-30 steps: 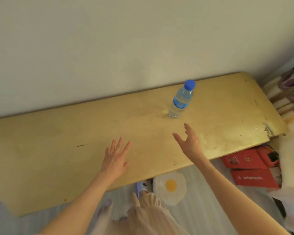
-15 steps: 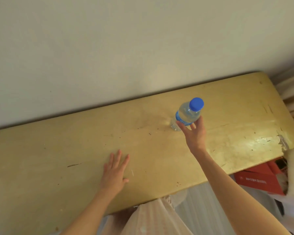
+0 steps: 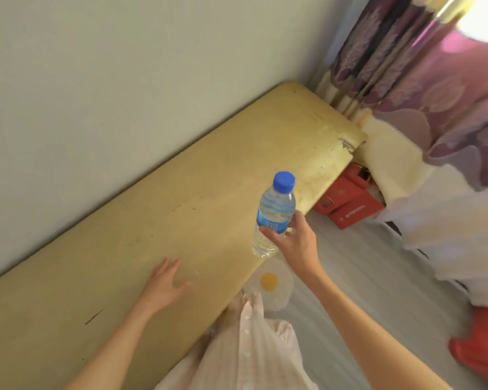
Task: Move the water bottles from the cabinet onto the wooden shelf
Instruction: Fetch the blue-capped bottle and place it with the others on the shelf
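Right hand lifting a water bottle above the wooden surface.

The right hand (image 3: 295, 243) grasped the water bottle (image 3: 273, 213) around its blue label — cap up, slightly tilted — over the near edge of the yellow wooden desk (image 3: 181, 209). The left hand (image 3: 164, 285) rested flat on the desk, fingers relaxed and grasping nothing.

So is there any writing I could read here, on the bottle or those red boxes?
None can be read.
Bottle, held in the right hand: white marks on the blue label, too blurred to read.
Red boxes on the floor: a line of small pale print on the side, too small to read.
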A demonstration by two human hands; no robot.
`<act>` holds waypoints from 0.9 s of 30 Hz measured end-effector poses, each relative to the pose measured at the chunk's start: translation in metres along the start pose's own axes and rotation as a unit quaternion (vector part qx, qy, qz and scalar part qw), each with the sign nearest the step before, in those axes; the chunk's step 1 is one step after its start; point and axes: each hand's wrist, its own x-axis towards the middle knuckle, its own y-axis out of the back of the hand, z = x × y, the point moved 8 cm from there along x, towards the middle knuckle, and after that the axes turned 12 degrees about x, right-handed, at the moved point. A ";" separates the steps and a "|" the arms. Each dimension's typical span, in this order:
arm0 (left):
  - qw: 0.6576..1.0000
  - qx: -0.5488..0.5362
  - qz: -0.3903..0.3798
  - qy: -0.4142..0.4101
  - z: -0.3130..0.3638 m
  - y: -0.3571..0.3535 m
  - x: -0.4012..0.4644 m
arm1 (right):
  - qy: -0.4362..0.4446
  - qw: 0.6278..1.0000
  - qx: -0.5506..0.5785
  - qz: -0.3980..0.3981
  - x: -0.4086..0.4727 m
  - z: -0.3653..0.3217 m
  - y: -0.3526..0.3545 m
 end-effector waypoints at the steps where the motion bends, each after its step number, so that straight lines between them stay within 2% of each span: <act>1: 1.000 -0.002 0.011 -0.025 0.007 0.002 -0.006 | -0.008 1.000 -0.003 0.027 -0.017 0.006 0.017; 5: 0.988 -0.003 0.069 -0.136 0.063 0.011 -0.042 | -0.066 0.985 0.047 0.150 -0.095 0.035 0.090; 9: 0.950 0.062 0.078 -0.295 0.160 -0.003 -0.097 | -0.117 0.948 0.087 0.282 -0.185 0.067 0.168; 13: 0.882 0.121 0.070 -0.449 0.257 -0.036 -0.168 | -0.133 0.899 0.107 0.403 -0.294 0.094 0.239; 17: 0.809 0.178 0.052 -0.559 0.332 -0.098 -0.248 | -0.136 0.845 0.110 0.505 -0.415 0.121 0.299; 20: 0.765 0.199 0.030 -0.611 0.373 -0.158 -0.305 | -0.145 0.804 0.121 0.564 -0.511 0.150 0.336; 24: 0.743 0.216 0.002 -0.633 0.415 -0.249 -0.373 | -0.160 0.738 0.138 0.641 -0.640 0.192 0.378; 27: 0.718 0.219 -0.057 -0.659 0.446 -0.324 -0.433 | -0.171 0.690 0.139 0.689 -0.727 0.217 0.404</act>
